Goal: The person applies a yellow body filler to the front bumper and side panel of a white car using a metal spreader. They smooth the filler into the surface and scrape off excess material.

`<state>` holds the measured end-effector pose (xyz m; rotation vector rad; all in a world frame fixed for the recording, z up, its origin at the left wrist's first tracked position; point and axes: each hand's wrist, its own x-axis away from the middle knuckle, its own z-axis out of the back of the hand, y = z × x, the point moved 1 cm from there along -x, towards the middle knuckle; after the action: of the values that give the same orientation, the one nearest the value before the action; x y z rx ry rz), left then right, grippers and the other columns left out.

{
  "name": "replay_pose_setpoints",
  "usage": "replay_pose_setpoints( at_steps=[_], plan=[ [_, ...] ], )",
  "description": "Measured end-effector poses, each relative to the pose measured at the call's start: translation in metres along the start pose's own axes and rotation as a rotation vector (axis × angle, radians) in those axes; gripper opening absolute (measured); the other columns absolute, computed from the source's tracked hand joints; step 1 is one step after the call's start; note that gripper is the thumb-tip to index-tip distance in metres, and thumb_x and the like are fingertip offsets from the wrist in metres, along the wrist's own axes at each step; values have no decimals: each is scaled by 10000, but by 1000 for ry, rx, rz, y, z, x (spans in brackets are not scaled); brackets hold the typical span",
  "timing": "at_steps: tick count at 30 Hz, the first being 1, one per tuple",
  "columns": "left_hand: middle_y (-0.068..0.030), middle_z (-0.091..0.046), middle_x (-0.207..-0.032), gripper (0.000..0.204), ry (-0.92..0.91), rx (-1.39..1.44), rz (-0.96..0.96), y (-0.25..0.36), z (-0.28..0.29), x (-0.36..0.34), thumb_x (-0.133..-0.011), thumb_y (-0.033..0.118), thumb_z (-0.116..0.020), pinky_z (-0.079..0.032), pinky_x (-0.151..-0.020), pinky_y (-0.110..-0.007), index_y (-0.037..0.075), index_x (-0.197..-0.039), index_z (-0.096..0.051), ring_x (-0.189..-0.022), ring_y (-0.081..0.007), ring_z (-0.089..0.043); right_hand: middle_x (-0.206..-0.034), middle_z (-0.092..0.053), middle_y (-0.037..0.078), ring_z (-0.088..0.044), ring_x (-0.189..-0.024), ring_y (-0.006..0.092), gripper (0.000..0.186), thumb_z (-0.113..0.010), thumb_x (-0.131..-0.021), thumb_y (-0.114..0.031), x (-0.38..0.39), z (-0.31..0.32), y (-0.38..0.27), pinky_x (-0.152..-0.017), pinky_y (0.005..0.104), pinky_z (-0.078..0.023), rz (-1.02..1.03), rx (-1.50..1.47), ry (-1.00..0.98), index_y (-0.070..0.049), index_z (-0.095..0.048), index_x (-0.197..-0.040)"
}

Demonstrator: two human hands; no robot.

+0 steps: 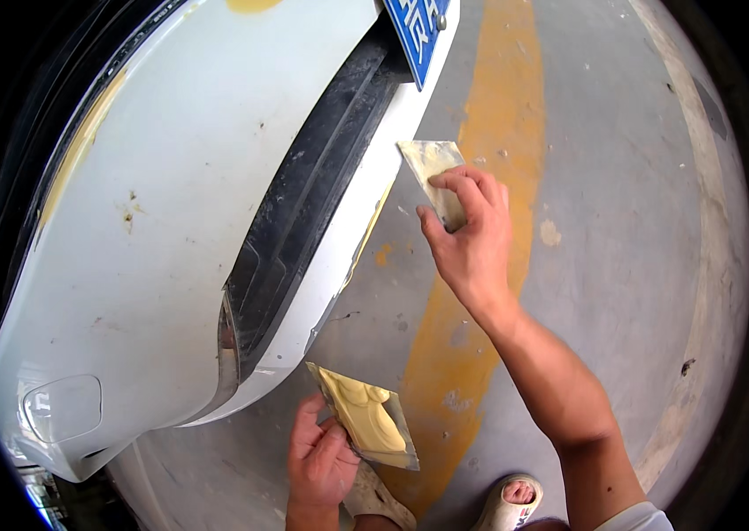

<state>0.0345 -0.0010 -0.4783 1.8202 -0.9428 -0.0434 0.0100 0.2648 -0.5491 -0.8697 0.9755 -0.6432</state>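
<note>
My left hand (319,447) grips a flat metal plate carrying a thick mound of pale yellow paste (364,411) near the bottom middle. My right hand (473,239) holds a thin spreader blade (432,159) smeared with cream paste, its corner close to the white car bumper's edge (396,133), right of the black grille (312,186). Whether blade and bumper touch, I cannot tell. A strip of yellow paste (367,233) runs along the bumper's lower edge.
The white car bumper (126,265) fills the left, with yellowish patches and a blue plate (414,35) at the top. Beneath me is a grey floor (622,221) with a worn yellow stripe (503,80). My sandalled feet (509,504) stand at the bottom.
</note>
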Motion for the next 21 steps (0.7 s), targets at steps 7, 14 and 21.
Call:
replay_pose_setpoints(
  at_steps=[7, 14, 21],
  plan=[
    [-207, -502, -1261, 461, -2, -6, -6, -3, 1, 1, -914, -62, -335, -455, -971, -418, 35, -1362, -296, -1156, -290, -536, -1059, -530, 115, -480, -981, 322, 365, -724, -631, -7, 21, -3, -12, -840, 399, -430, -17, 74, -67, -47, -601, -972],
    [-215, -517, -1232, 424, -43, -17, -36, -1, -9, -1, -916, -58, -342, -441, -971, -409, -8, -1336, -313, -1127, -283, -546, -1091, -523, 118, -502, -1008, 312, 407, -688, -623, 19, 87, 32, -65, -866, 398, -422, 115, -203, -452, -32, -579, -1012],
    [-210, -519, -1229, 398, 49, -261, -86, 1, -17, -19, -924, -20, -372, -432, -977, -398, -23, -1321, -337, -1120, -269, -546, -1111, -541, 112, -528, -1049, 202, 369, -612, -687, 41, 68, 68, -18, -936, 335, -407, -464, -1778, -846, 9, -584, -1053]
  ],
)
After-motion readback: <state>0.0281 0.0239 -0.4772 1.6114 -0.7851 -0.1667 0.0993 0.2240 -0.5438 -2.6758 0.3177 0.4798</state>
